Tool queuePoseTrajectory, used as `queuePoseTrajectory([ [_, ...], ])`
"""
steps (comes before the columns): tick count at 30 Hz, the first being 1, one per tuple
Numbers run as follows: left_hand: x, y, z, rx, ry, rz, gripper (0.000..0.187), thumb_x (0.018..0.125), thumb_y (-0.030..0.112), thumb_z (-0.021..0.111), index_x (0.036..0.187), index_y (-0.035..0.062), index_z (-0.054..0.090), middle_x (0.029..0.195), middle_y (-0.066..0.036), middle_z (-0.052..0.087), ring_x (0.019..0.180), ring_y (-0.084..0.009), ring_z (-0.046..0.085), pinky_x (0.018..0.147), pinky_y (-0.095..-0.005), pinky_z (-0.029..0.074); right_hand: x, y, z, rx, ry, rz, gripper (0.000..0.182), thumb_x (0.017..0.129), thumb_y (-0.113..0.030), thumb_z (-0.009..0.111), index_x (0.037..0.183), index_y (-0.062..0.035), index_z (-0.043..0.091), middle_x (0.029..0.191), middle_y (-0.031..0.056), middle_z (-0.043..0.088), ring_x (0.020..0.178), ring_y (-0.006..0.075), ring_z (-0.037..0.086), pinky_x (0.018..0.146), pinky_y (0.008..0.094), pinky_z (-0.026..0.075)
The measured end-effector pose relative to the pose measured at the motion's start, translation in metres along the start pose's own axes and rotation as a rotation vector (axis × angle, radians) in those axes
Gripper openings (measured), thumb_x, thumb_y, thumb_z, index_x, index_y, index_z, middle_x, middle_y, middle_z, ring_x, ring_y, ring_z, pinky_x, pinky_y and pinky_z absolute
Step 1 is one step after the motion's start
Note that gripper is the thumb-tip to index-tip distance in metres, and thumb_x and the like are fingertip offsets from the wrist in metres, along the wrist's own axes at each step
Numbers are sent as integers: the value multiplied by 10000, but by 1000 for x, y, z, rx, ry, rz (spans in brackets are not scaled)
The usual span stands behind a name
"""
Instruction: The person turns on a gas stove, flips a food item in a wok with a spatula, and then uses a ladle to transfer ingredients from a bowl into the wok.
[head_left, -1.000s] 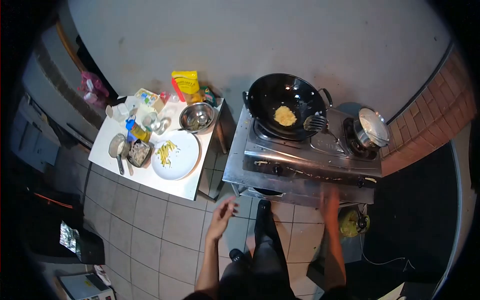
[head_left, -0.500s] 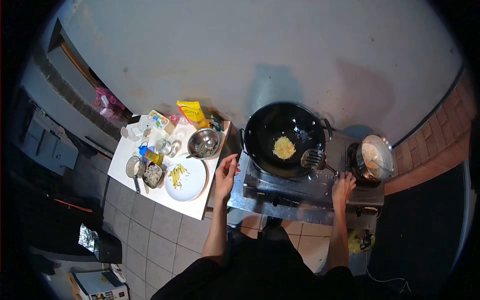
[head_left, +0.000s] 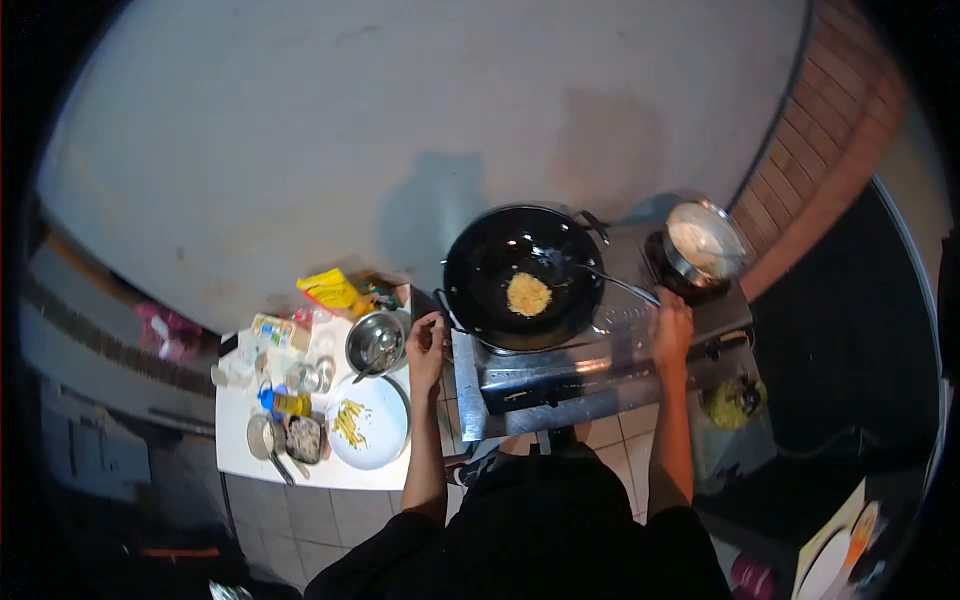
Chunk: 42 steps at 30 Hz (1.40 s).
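Grey wall (head_left: 300,150), steel stove (head_left: 464,385) — right hand (head_left: 673,335) now grips spatula (head_left: 627,286), angled into wok (head_left: 475,260) beside food (head_left: 528,295); left hand (head_left: 426,350) near stove's left edge, fingers half-curled — contact unclear.

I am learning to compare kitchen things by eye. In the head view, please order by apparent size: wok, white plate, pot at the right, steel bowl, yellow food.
1. wok
2. white plate and pot: too alike to rank
3. steel bowl
4. yellow food
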<state>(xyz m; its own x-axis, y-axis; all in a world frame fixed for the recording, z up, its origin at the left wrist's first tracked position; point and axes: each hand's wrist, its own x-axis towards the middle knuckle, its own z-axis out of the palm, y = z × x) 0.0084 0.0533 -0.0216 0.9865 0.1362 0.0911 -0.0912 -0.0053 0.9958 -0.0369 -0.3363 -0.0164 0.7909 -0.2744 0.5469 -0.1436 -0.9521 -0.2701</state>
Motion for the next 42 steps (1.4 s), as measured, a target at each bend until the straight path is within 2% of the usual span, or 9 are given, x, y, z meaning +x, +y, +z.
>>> queuePoseTrajectory([
  [5,13,2,2,108,26,37,258,875,173,628,1048,-12,578,748,-6,564,638,-69,517,580,-206,432,6,-42,-28,167,-38,64,159,765,-138,668,860,-31,598,775,170,630,742,403,593,622,460,454],
  [11,13,1,16,184,218,79,235,820,111,674,992,-17,576,666,11,555,584,-46,484,547,-198,395,33,-67,-29,372,180,232,206,715,-151,734,744,-2,594,702,177,619,685,387,595,621,410,456],
  [14,17,-6,14,257,252,90,234,822,134,677,972,-29,600,687,-8,585,607,-48,503,565,-192,402,58,-84,-38,568,61,358,189,721,-139,704,784,14,612,777,193,625,778,394,584,670,462,432],
  [19,13,-6,10,297,255,85,236,838,214,673,898,-14,685,697,-20,620,658,-77,534,630,-232,420,67,-101,-23,569,244,328,202,722,-157,691,675,18,602,570,169,570,571,396,555,560,448,414],
  [22,10,-2,12,301,224,126,271,846,238,664,922,-22,680,700,-20,617,654,-77,531,632,-230,423,63,-113,-25,610,132,387,200,727,-154,690,701,25,605,614,168,579,611,380,568,575,436,419],
  [30,15,-10,10,215,192,51,309,876,252,632,927,-51,666,703,2,591,596,-53,468,541,-212,371,56,-132,-7,715,210,191,101,810,-45,602,806,51,571,772,198,574,713,370,579,642,428,432],
  [38,18,-10,4,291,142,48,314,874,264,635,921,-45,667,683,13,580,589,-53,467,537,-213,374,62,-132,-19,862,218,251,89,756,-19,619,751,46,558,658,149,545,538,285,530,518,359,413],
  [39,18,-10,3,290,143,45,314,874,264,635,921,-45,667,683,13,580,589,-53,467,537,-213,374,64,-132,-14,830,284,204,91,785,-19,617,726,26,564,551,72,537,412,146,550,398,282,407],
  [42,22,-9,0,306,113,60,317,875,264,633,922,-48,664,691,5,589,610,-56,480,558,-213,386,66,-132,-13,767,314,152,78,785,-13,610,735,23,563,552,62,543,441,141,581,380,264,415],
])
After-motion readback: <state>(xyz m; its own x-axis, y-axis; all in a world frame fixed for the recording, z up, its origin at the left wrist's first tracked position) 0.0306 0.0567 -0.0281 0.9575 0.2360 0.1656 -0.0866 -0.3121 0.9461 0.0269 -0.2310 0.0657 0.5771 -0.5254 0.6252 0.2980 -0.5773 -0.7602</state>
